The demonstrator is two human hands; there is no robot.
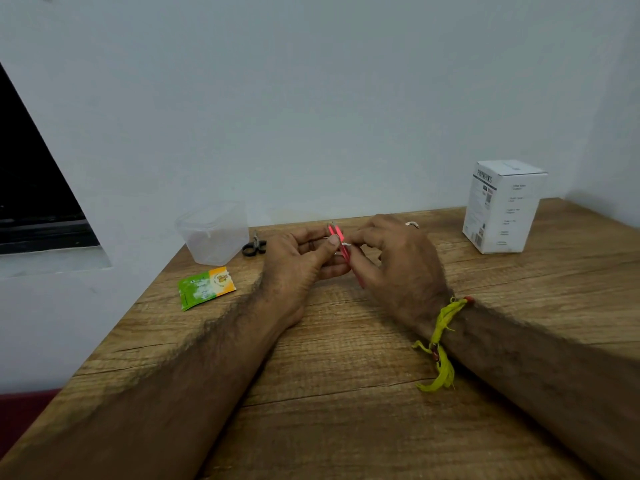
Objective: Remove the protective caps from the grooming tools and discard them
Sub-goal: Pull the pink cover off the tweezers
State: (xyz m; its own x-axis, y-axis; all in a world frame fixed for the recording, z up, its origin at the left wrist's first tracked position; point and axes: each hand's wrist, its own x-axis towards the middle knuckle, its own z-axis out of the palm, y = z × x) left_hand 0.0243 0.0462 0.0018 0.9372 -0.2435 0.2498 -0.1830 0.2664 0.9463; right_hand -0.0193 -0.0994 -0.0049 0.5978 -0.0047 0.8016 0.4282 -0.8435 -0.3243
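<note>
Where the two bare forearms reach forward over the wood-grain surface (346, 393), a yellow thread band (439, 344) is tied round the right wrist, its loose ends hanging onto the wood. Beyond the wrists the two hands meet just above the middle of the surface. The left hand (298, 265) has its fingers curled and its thumb laid across a pair of red tweezers (341, 245), pinching them against the fingers. The right hand (391, 261) also has curled fingers, and its thumb and forefinger close on the same tweezers lower down, where a small pale bit shows beside the red metal; whether that is a cap cannot be told. The tweezers stand tilted, their tips pointing up and away, their lower end hidden between the hands. A ring (412, 224) sits on one finger of the right hand.

To the left of the hands, near the surface's edge, lies a green and orange sachet (206, 287). Farther back, just beside the left hand, rests a small pair of dark-handled scissors (254, 245), and next to them a clear plastic container (213, 233). At the far right stands a white printed box (502, 206), upright, close to the pale wall (311, 98).
</note>
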